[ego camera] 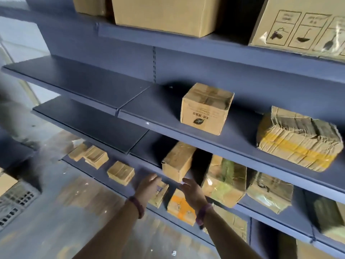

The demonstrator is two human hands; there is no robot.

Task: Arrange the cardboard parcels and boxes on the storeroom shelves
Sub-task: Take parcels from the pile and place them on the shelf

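Taped cardboard parcels (206, 108) — scattered upright across blue-grey shelves (115, 98)

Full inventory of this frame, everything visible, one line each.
shelving: one unit, dark blue-grey, several tiers across the view
large cartons: three, tan, top shelf
leaf-logo box: one, tan, middle shelf
yellow-taped bundle: one, tan, same shelf, to its right
taped parcels: at least three, tan, next shelf down
small flat parcels: three, tan, lower shelf, left
orange-taped parcel: one, tan, lower shelf, by the hands
perforated crate: one, grey, lower left
left hand: open, reaching toward the shelves
right hand: open, alongside
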